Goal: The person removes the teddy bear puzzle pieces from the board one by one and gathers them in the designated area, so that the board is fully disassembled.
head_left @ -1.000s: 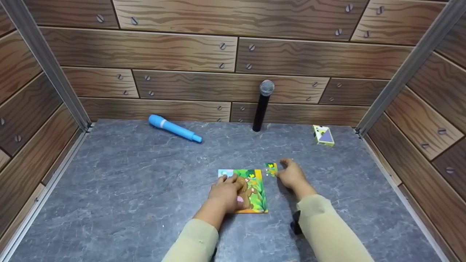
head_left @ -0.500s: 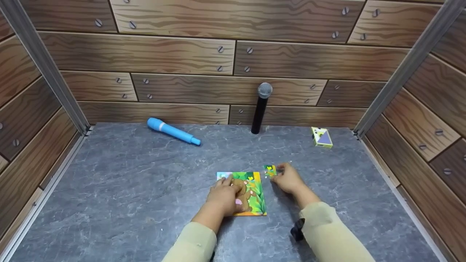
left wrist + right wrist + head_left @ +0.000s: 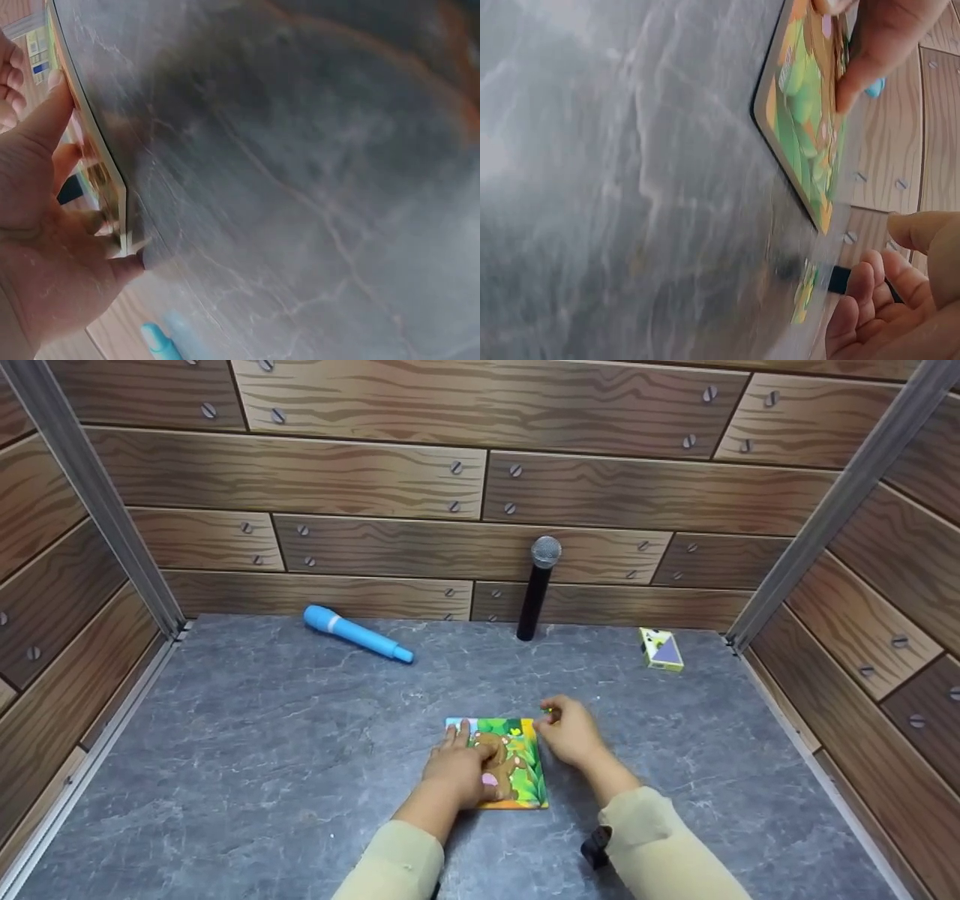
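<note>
A colourful jigsaw board (image 3: 517, 765) with a bear picture lies flat on the grey table (image 3: 262, 750), near the front middle. My left hand (image 3: 459, 739) rests on its left half with the fingers spread flat, and in the left wrist view the thumb (image 3: 52, 112) lies along the board's edge (image 3: 101, 176). My right hand (image 3: 553, 718) pinches a small green puzzle piece (image 3: 548, 710) just above the board's upper right corner. In the right wrist view the puzzle piece (image 3: 805, 292) hovers a little off the board's (image 3: 802, 127) corner, and the fingers (image 3: 870, 300) are curled round it.
A blue toy microphone (image 3: 354, 633) lies at the back left. A black microphone (image 3: 537, 589) stands against the back wall. A small card box (image 3: 661, 649) sits at the back right. Wood-pattern walls (image 3: 450, 480) enclose the table on three sides.
My right hand has carried the puzzle piece left, from beside the board to its upper right corner. The left hand has stayed on the board.
</note>
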The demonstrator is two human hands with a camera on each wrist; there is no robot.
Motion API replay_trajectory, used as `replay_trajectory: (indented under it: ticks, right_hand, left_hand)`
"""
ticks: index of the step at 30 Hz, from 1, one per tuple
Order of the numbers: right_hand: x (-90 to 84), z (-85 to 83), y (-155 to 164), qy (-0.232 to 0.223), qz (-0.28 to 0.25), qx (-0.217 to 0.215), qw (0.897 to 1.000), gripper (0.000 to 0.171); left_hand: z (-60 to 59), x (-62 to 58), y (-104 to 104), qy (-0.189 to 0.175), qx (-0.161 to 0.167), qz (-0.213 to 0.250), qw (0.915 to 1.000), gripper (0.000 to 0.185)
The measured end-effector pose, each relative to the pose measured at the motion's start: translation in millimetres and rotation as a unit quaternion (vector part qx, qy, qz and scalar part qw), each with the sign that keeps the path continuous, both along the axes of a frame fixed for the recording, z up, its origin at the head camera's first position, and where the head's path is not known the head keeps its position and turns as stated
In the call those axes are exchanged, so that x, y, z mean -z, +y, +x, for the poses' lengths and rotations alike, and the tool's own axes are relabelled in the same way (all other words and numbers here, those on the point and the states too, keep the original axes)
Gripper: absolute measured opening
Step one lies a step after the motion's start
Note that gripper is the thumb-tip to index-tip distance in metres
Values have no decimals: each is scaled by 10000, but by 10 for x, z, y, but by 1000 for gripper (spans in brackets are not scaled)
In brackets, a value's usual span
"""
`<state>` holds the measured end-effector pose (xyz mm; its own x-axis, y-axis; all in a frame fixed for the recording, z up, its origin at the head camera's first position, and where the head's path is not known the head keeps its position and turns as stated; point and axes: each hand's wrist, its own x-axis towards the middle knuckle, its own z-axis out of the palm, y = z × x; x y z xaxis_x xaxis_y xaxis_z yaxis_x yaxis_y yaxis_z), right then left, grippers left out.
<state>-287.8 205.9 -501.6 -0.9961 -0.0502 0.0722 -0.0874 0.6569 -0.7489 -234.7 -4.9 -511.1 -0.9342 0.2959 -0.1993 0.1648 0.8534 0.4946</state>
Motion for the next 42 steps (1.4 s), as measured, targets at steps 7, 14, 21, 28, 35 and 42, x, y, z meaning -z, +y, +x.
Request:
replay_trajectory:
  ticks: [7,14,21,28,35,42]
  right_hand:
    - [89,44,-145,-88,28,-249,9996,30]
    - [197,132,-306,-168,-178,-649,9976,34]
    - [263,156,-373,-174,489,-487,9975,38]
    - [292,181,-416,24,923,-442,9947,39]
    - [292,186,-414,6,872,-337,9956,36]
    - [276,183,-407,-14,708,-294,9971,35]
  left_hand:
    - [-12,50,2,116,-171,-16,9998,91]
    - [14,49,6,87,-352,-96,9993,111]
    - [31,-1,4,88,-288,-301,9991,106]
    - [7,41,26,43,-342,-452,9984,107]
    - [-10,48,38,47,-371,-650,9972,112]
    - [-7,6,32,125,-355,-642,9972,111]
